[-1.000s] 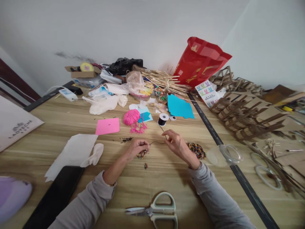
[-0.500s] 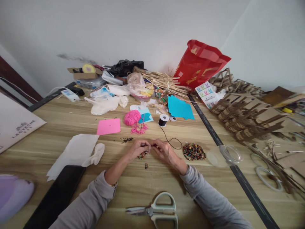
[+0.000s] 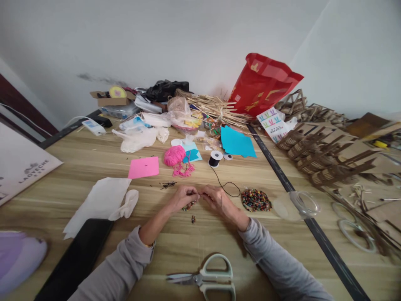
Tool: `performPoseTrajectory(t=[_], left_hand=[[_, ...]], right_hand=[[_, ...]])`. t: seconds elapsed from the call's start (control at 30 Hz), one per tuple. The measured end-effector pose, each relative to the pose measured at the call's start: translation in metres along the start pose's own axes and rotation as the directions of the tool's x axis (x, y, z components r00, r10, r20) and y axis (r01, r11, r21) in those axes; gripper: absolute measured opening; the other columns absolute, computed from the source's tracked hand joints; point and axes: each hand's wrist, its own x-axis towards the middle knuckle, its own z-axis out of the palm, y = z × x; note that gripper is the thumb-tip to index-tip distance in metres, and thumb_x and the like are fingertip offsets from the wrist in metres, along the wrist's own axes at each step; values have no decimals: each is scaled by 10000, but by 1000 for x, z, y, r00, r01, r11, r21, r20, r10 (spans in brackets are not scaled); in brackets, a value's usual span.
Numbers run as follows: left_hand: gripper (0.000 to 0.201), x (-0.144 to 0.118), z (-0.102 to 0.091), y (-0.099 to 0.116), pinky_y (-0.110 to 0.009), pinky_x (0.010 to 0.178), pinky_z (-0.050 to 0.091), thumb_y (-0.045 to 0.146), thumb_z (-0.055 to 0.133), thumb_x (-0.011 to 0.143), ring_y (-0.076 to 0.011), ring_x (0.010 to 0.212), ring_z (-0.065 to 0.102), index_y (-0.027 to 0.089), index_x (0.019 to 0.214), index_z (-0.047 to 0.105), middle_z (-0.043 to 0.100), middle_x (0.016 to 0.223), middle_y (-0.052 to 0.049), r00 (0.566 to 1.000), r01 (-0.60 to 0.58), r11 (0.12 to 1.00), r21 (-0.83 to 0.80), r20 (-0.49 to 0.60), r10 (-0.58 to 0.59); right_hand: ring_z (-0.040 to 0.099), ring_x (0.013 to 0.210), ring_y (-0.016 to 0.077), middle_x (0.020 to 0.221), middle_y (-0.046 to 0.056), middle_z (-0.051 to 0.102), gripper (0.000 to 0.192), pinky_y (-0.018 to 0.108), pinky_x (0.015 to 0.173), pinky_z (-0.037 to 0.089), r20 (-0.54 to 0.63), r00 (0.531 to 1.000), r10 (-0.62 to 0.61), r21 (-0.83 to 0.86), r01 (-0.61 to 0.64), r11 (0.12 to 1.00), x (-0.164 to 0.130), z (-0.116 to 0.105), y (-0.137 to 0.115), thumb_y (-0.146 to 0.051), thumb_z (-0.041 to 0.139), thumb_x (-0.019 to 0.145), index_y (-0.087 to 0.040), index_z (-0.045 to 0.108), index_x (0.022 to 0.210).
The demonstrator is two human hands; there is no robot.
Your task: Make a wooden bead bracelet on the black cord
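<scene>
The left hand (image 3: 184,198) closes its fingers in a narrow pinch on the beaded strand (image 3: 189,206), which shows just beneath them; so fine a grip seems suited to tiny beads. The right hand (image 3: 215,197) meets it, fingers also pinched, but what is between them I cannot tell. Bead pile (image 3: 256,200) and spool (image 3: 215,159) are near the right hand, probably for easy reach. The scissors (image 3: 208,277) lie apart at the near side, perhaps to leave working room

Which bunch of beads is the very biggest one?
The big pile of beads, right of the right hand. The small clump has just a few beads, and the row by the left hand looks short.
</scene>
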Motion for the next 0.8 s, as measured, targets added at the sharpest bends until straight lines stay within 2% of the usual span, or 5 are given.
performPoseTrajectory(t=[0.27,0.5,0.8], left_hand=[[289,-3,1,9,-156,363,322,409,640,709,-57,382,464,122,739,642,553,522,29,999,20,1000,0,-35,-20],[320,-1,0,6,-172,425,397,404,693,677,-71,439,522,116,815,668,647,608,-17,999,25,997,-69,-19,-27],[308,-3,1,11,-172,400,400,397,688,666,-73,420,509,114,784,659,574,551,25,996,55,997,-49,-68,-58]], right_hand=[[520,581,120,689,13,580,85,217,561,384,-66,991,120,56,-117,992,-3,8,9,-137,469,884,-172,544,862],[463,511,88,602,-26,534,94,191,498,355,-92,965,246,231,-219,948,-3,8,10,-174,464,862,-169,537,803],[466,503,83,581,-29,541,80,179,471,342,-50,921,387,409,-334,849,-4,16,17,-198,500,817,-153,545,769]])
